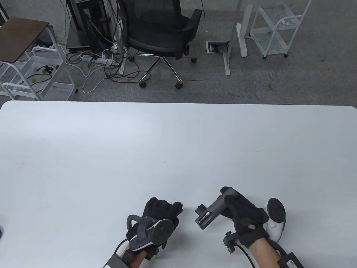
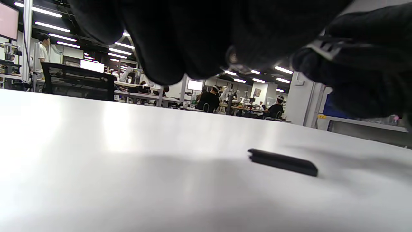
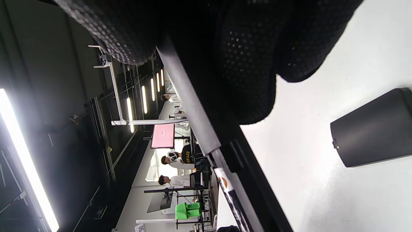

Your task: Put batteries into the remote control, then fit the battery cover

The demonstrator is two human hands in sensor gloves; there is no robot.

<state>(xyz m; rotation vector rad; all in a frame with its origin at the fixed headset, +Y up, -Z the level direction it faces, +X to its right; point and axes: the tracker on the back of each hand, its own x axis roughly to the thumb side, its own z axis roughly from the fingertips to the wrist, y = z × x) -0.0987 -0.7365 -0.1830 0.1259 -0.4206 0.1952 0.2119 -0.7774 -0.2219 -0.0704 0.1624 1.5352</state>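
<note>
My right hand (image 1: pixel 241 213) grips a grey remote control (image 1: pixel 216 205) and holds it tilted just above the white table (image 1: pixel 111 156). Its open battery compartment (image 1: pixel 204 217) faces up at the near-left end, with batteries showing inside. The remote crosses the right wrist view (image 3: pixel 193 103) under my fingers. The dark battery cover (image 1: pixel 200 208) lies flat on the table beside that end; it also shows in the left wrist view (image 2: pixel 283 162) and the right wrist view (image 3: pixel 373 127). My left hand (image 1: pixel 163 210) hovers low with fingers loosely curled, empty, a short way left of the cover.
The table's far edge lies well beyond my hands. Behind it stand a black office chair (image 1: pixel 164 30), white wire carts (image 1: pixel 274 30) and a tangle of floor cables (image 1: pixel 97 61).
</note>
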